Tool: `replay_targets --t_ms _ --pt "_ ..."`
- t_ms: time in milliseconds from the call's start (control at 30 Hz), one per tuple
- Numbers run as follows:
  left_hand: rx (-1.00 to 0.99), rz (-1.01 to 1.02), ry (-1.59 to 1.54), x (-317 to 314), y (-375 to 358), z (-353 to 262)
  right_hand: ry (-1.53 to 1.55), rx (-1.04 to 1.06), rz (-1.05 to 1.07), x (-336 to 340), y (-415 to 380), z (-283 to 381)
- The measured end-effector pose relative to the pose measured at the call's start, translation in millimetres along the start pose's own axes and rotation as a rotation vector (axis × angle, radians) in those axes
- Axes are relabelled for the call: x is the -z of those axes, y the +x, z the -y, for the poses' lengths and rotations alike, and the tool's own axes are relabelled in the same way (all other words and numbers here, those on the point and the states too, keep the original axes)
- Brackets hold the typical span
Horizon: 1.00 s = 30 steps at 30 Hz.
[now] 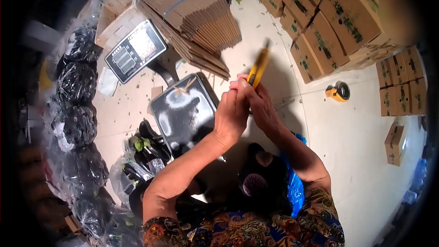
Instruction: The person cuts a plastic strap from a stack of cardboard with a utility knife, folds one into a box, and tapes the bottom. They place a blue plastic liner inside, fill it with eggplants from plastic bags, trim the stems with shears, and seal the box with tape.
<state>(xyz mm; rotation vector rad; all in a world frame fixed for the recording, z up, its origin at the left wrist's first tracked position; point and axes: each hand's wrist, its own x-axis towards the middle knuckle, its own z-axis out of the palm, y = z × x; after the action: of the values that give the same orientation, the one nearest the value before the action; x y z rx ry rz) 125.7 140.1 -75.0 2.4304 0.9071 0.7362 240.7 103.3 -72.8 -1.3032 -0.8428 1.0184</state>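
Note:
My left hand (232,113) and my right hand (261,105) are held together in front of me, to the right of the scale platform (183,110). A yellow and black utility knife (259,67) sticks up from my closed right hand, its tip blurred and pointing away from me. My left hand is closed too, its fingertips pressed against the right hand's fingers. What lies between the left fingers is hidden. A few thin light-brown strips (183,87) lie on the platform's far edge.
The scale display (136,51) stands at the left, before a stack of flat cardboard (192,9). Bagged eggplants (81,87) line the left side, with more eggplants (148,148) near the scale. Printed boxes (327,32) and a yellow tape dispenser (338,92) are at right.

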Motion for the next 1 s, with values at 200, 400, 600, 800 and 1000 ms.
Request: replay_targets --t_ms 200,400,600,800,1000 --pt "-0.135 -0.222 -0.127 83 64 10 0.055 -0.023 0.161 8 51 39" --pt "0.068 -0.359 0.192 132 166 135 -0.008 -0.123 0.259 7 87 64" --pt "0.064 -0.261 0.444 123 227 191 -0.078 -0.025 0.207 -7 129 60" --pt "0.211 -0.031 0.692 100 263 211 -0.187 0.003 0.184 -17 174 62" --pt "0.118 -0.171 0.610 106 272 224 -0.398 0.076 0.160 -27 219 56"
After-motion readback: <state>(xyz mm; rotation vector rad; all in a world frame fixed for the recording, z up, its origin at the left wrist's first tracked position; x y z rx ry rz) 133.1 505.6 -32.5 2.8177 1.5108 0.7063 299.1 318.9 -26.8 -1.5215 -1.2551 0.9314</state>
